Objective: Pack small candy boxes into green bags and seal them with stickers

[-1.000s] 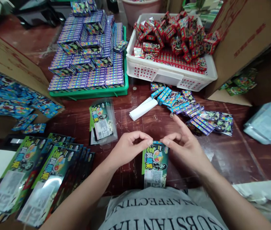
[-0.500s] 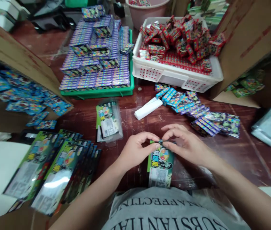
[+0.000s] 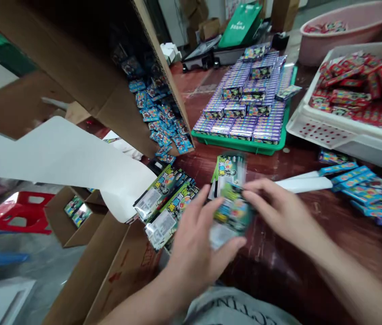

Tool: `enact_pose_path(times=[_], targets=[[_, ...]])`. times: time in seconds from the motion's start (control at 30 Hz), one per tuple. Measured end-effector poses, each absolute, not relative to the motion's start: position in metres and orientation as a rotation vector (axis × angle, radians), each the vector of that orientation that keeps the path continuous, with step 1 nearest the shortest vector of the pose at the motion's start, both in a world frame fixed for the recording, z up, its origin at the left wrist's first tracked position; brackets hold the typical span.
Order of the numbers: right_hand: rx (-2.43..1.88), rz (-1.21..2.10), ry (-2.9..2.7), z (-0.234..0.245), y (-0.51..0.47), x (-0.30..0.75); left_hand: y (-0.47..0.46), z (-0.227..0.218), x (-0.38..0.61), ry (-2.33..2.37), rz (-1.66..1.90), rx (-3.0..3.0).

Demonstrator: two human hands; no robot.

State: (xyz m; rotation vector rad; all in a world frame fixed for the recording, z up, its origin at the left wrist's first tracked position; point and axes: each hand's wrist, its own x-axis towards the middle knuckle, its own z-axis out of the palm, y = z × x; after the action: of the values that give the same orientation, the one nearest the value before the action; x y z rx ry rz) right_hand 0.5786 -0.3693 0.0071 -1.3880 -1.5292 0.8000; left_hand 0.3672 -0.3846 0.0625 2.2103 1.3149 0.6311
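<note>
A printed green-and-black pouch [image 3: 233, 212] with a white label is tilted in front of me, smeared by motion. Its top edge is pinched between the fingers and thumb of my right hand [image 3: 278, 205]. At the pouch's left side, my left hand [image 3: 195, 241] has its fingers and thumb spread apart around the edge, without a visible grip. Just behind the held pouch lies a small stack of similar pouches [image 3: 233, 164] in clear plastic. To the left of my left hand, more pouches [image 3: 158, 225] overlap in a pile.
Behind the hands stands a green tray [image 3: 241, 143] stacked with small purple boxes [image 3: 234, 110]. A white basket [image 3: 333, 131] holds red packets. White strips [image 3: 307, 184] and blue packets [image 3: 356, 180] lie rightward. A cardboard box [image 3: 173, 85] with blue packets stands left, an open carton [image 3: 123, 271] below.
The view has swung left. The pouch has come off the table into my right hand's pinch, and my left hand has released its top edge and spread its fingers.
</note>
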Motion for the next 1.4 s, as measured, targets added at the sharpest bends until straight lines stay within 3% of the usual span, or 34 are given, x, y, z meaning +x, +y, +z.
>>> enact_pose_path(times=[0.13,0.27,0.4,0.5,0.67,0.77,0.83,0.97,1.1,1.27,1.4], targets=[[-1.313,0.875,-1.650,0.014,-0.311,0.496,-0.371,0.066,0.303,1.654,0.249,2.565],[-1.346,0.711,-1.834,-0.018,-0.304,0.500,-0.346,0.051,0.273,1.763,0.017,2.669],[-1.388,0.385,-2.195,-0.067,-0.330,0.555,-0.345,0.051,0.289,1.742,0.257,2.678],[-1.328,0.340,-2.257,-0.084,-0.355,0.584,-0.357,0.047,0.326,1.417,0.547,2.372],[-1.282,0.213,-2.108,-0.064,-0.416,0.607,-0.365,0.019,0.392,1.142,0.567,1.137],[-1.142,0.159,-2.044,-0.040,-0.463,0.618,-0.356,0.004,0.418,1.152,0.740,0.718],[-1.069,0.151,-2.100,-0.026,-0.488,0.623,-0.350,-0.003,0.429,1.153,0.761,0.674],[-0.960,0.016,-2.240,-0.015,-0.511,0.622,-0.354,-0.013,0.448,1.073,0.447,0.599],[-0.958,-0.008,-2.262,-0.023,-0.515,0.619,-0.364,-0.016,0.460,1.127,0.699,0.624],[-0.899,0.164,-2.336,-0.023,-0.511,0.624,-0.370,-0.022,0.469,0.902,0.347,0.881],[-1.398,0.268,-1.975,-0.012,-0.488,0.646,-0.370,-0.028,0.479,0.774,0.365,1.263]])
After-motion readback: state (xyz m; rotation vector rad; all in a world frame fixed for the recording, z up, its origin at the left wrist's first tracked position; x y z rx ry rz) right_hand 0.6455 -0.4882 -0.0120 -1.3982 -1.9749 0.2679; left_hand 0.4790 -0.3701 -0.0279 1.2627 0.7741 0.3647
